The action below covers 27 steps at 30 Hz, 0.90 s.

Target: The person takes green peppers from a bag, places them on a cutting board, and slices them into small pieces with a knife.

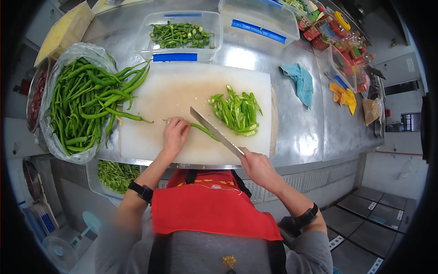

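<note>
On the white cutting board (155,150), my left hand (176,133) has its fingers closed on a long green pepper (204,131). My right hand (255,163) grips the handle end of a large knife (216,132), whose blade slants up and left across the board, beside the pepper. Sliced green pepper (235,111) lies in a pile behind the knife, on the right part of the board. At the left, a clear plastic bag (50,98) is full of whole green peppers (82,100), some of which spill over the board's left edge.
Behind the board stands a plastic container (214,39) with pepper stems, beside another container (292,27). A blue cloth (299,82) and an orange cloth (343,98) lie at the right, near bottles (315,31). A tub of cut greens (117,176) sits below the counter's left front edge.
</note>
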Each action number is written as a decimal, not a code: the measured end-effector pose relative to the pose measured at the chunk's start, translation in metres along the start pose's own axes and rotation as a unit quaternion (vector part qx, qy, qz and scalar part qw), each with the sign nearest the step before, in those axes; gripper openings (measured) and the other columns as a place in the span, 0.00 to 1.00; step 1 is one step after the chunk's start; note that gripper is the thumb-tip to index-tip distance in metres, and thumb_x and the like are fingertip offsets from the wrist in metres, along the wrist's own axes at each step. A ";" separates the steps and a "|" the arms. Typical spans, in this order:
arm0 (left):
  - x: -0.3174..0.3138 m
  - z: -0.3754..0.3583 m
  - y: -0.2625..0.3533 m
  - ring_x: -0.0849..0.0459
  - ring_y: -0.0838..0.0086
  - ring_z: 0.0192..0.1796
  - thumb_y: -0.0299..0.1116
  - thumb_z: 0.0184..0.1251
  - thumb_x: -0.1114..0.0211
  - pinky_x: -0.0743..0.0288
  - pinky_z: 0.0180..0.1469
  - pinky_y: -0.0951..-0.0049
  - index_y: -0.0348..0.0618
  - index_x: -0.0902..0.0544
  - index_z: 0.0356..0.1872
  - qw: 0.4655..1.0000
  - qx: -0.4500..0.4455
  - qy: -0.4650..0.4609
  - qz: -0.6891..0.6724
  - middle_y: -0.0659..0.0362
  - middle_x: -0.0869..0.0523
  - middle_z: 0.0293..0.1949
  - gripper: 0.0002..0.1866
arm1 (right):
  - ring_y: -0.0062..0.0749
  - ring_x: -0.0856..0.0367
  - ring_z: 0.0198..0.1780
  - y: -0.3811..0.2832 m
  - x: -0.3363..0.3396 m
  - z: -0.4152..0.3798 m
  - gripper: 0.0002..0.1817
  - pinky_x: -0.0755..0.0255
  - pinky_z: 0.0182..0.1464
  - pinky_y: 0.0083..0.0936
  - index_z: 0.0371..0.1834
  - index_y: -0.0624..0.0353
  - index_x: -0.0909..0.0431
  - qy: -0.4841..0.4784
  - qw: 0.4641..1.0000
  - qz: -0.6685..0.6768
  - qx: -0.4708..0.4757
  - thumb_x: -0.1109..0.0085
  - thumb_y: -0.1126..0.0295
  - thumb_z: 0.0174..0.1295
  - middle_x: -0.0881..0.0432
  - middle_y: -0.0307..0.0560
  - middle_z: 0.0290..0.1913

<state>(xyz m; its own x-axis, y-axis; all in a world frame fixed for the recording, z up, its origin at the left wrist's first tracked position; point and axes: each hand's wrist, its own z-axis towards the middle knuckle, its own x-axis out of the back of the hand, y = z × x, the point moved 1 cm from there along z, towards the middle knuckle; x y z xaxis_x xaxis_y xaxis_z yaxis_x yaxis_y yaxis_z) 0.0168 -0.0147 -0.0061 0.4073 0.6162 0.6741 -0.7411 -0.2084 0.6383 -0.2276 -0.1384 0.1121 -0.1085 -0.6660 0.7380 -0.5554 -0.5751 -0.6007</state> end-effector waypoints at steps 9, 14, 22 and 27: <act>0.003 -0.004 -0.002 0.23 0.58 0.40 0.22 0.51 0.31 0.27 0.42 0.62 0.43 0.17 0.31 0.999 -0.022 0.012 -0.024 0.56 0.21 0.34 0.07 | 0.62 0.21 0.31 0.009 -0.014 0.013 0.13 0.28 0.34 0.52 0.52 0.60 0.29 0.013 1.000 -0.008 0.008 0.51 0.70 0.67 0.19 0.62 0.27; 0.005 -0.004 -0.002 0.23 0.58 0.40 0.21 0.51 0.32 0.27 0.42 0.62 0.42 0.18 0.31 0.999 -0.023 0.008 -0.022 0.56 0.20 0.35 0.07 | 0.62 0.20 0.30 0.008 -0.020 0.009 0.13 0.27 0.34 0.53 0.52 0.58 0.29 -0.009 0.999 -0.033 0.022 0.52 0.69 0.67 0.19 0.60 0.27; 0.006 -0.006 -0.007 0.22 0.59 0.40 0.20 0.52 0.32 0.26 0.42 0.63 0.41 0.18 0.31 0.999 -0.026 0.010 -0.033 0.56 0.20 0.35 0.06 | 0.63 0.20 0.30 -0.002 -0.008 0.011 0.12 0.27 0.33 0.52 0.50 0.60 0.30 -0.032 0.999 -0.026 0.020 0.52 0.69 0.67 0.19 0.62 0.27; 0.004 -0.006 -0.006 0.22 0.59 0.39 0.20 0.51 0.32 0.27 0.42 0.63 0.42 0.18 0.31 0.999 -0.030 0.014 -0.030 0.56 0.21 0.34 0.07 | 0.63 0.21 0.31 0.004 -0.027 0.029 0.12 0.27 0.33 0.52 0.50 0.61 0.30 -0.020 0.999 0.007 0.027 0.52 0.69 0.67 0.19 0.63 0.27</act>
<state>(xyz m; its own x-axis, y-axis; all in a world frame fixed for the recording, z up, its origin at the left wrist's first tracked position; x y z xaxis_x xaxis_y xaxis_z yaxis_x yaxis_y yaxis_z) 0.0197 -0.0066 -0.0094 0.4371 0.6481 0.6236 -0.7471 -0.1245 0.6530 -0.2028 -0.1367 0.0812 -0.0836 -0.6922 0.7169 -0.5092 -0.5887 -0.6278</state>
